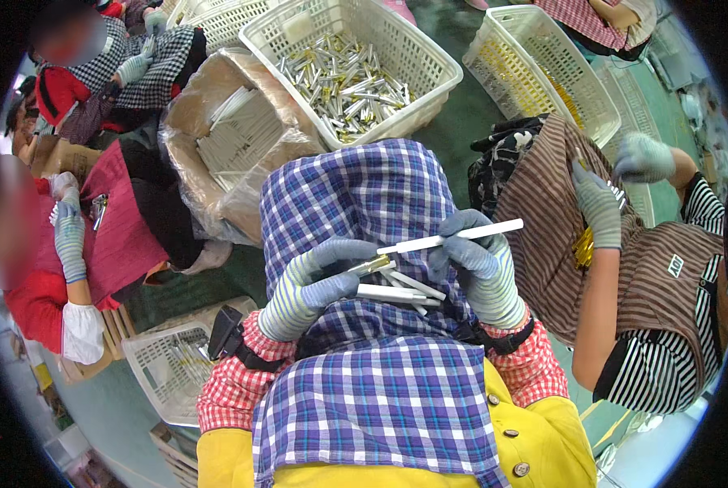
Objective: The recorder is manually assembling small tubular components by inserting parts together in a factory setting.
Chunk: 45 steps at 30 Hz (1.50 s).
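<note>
In my gloved right hand is a long white tube, held nearly level with its narrower end toward the left. My left hand, in a striped glove too, pinches a small gold-and-silver metal piece just below that narrow end. Whether the tube's tip touches my left fingers I cannot tell. Several loose white tubes lie between my hands on the blue checked apron over my lap.
A white crate of gold-and-silver pieces stands ahead, beside a plastic-lined box of white tubes. Co-workers sit at left and right. At right is a crate of yellow pieces; a smaller basket sits low left.
</note>
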### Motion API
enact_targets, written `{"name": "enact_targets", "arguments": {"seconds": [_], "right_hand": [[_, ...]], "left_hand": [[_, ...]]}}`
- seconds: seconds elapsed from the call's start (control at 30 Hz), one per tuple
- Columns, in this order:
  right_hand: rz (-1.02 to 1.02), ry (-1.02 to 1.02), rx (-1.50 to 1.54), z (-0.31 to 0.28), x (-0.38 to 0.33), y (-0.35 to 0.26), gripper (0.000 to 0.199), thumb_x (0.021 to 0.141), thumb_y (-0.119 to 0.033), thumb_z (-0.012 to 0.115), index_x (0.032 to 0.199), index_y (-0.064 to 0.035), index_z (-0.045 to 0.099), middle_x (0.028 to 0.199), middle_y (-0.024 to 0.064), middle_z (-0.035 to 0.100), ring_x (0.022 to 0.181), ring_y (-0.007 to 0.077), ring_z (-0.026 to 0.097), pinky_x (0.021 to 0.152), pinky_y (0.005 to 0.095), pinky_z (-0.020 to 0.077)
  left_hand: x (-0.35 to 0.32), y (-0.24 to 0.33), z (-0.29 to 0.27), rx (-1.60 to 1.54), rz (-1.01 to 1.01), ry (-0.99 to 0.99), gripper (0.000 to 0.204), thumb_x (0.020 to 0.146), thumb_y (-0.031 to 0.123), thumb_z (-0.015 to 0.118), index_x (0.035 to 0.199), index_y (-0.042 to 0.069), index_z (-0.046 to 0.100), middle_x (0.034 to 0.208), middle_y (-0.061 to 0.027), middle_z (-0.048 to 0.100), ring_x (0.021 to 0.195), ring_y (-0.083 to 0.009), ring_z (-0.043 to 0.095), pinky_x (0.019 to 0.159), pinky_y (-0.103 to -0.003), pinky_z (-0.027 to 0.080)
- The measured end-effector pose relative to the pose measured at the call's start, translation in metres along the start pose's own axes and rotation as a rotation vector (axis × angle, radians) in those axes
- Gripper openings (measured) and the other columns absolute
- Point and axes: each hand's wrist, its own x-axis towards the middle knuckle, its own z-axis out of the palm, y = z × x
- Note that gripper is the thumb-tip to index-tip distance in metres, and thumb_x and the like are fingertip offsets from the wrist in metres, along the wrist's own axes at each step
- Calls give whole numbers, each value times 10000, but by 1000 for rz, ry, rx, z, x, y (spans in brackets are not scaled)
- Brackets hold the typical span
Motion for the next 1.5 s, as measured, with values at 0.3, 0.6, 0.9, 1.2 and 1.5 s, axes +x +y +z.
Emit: {"name": "enact_targets", "arguments": {"seconds": [0.3,0.6,0.9,1.2,1.5], "right_hand": [[0,-23,-2,-5,-4,1,219,836,-145,702,1001,-19,631,737,82,674,624,163,654,611,268,544],[193,-292,-228,-19,-19,-6,163,844,-41,710,991,3,654,846,129,717,748,191,702,680,295,557],[94,-409,-463,-50,-21,-32,274,895,-232,717,1107,-60,707,877,47,713,790,107,659,720,265,523],[-401,-740,-1354,-19,-27,-18,183,888,-314,677,1006,-174,689,658,106,621,576,310,630,531,432,488],[-506,-712,-1250,-17,-23,5,200,894,-381,646,968,-198,684,651,91,615,562,305,623,516,429,485]], "left_hand": [[-3,-14,-19,-18,54,-62,396,882,142,679,1252,8,635,1101,-55,672,847,-83,579,783,-226,476],[-14,4,-1,652,108,-234,285,927,49,626,1201,-24,661,1024,-107,732,899,-143,677,805,-282,525],[-37,-16,-13,440,-54,-11,259,873,45,661,1124,-10,697,1002,-58,693,867,-104,623,804,-261,498],[-50,-16,-13,517,-18,-70,207,846,14,725,1051,-21,727,893,-67,717,705,-78,629,642,-226,504],[-46,-3,-13,562,-160,-99,205,848,57,756,1032,-23,714,886,-59,733,817,-87,663,742,-242,541]]}}
